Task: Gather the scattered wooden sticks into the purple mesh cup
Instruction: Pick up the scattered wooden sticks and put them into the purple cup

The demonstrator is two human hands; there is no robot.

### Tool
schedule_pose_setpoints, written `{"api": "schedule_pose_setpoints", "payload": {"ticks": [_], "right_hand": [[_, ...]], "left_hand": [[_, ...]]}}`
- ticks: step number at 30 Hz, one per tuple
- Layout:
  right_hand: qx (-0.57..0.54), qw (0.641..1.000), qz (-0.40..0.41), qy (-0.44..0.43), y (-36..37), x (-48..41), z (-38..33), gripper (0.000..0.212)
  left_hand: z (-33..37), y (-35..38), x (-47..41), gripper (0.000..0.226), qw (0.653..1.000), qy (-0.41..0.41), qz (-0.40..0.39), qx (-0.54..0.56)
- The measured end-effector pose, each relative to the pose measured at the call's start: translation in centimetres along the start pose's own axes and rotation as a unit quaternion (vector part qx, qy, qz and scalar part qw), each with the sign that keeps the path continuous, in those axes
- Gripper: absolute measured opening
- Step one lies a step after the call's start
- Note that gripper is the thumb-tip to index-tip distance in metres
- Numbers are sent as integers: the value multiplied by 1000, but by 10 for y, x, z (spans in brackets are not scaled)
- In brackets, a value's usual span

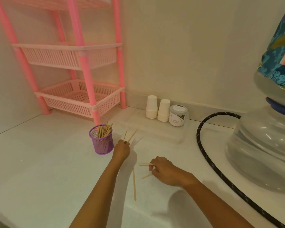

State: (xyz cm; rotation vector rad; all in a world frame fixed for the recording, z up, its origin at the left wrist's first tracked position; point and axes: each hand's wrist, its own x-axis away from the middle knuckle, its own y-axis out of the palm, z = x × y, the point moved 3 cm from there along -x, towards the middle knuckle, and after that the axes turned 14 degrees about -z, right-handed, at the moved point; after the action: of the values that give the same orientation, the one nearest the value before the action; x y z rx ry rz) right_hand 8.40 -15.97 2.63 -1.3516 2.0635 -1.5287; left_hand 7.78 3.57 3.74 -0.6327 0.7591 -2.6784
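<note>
The purple mesh cup [101, 142] stands on the white counter in front of the pink rack, with several wooden sticks upright inside it. Just right of the cup, my left hand [121, 150] is shut on a few sticks [130, 136] that fan up and away from it. Nearer to me, my right hand [164, 170] pinches a stick [144, 164] lying on the counter; another short stick [146, 176] pokes out from under its fingers. Between my arms a loose long stick [134, 185] lies flat, pointing toward me.
A pink plastic shelf rack [82, 99] stands behind the cup. Two stacks of white paper cups [157, 109] and a lidded jar [178, 115] sit on a clear tray by the wall. A black hose [209, 155] curves around a large water bottle [266, 145] at right.
</note>
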Motion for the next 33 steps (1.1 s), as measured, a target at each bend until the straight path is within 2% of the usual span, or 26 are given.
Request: {"api": "schedule_pose_setpoints", "payload": {"ticks": [2,5,9,13,17,22,28,33], "right_hand": [[41,998,9,-41,3,7,1,26],[72,994,52,-66,0,12,2,23],[99,991,73,-61,0,12,-1,20],[159,986,48,-27,6,14,-1,26],[38,998,47,6,3,23,2,17],[-22,997,65,18,2,37,16,16],[-38,997,55,37,7,70,39,35],[-2,997,66,42,11,88,43,26]], "left_hand": [[-1,-1,7,33,999,3,14,35],[-4,1,13,28,1000,5,14,4],[-6,5,23,30,1000,7,3,22],[-11,16,33,47,1000,0,3,9],[-13,24,43,46,999,10,34,-28],[-13,30,56,34,1000,2,8,0],[-16,35,70,32,996,-40,-13,-76],[-17,46,87,33,980,-50,12,-190]]}}
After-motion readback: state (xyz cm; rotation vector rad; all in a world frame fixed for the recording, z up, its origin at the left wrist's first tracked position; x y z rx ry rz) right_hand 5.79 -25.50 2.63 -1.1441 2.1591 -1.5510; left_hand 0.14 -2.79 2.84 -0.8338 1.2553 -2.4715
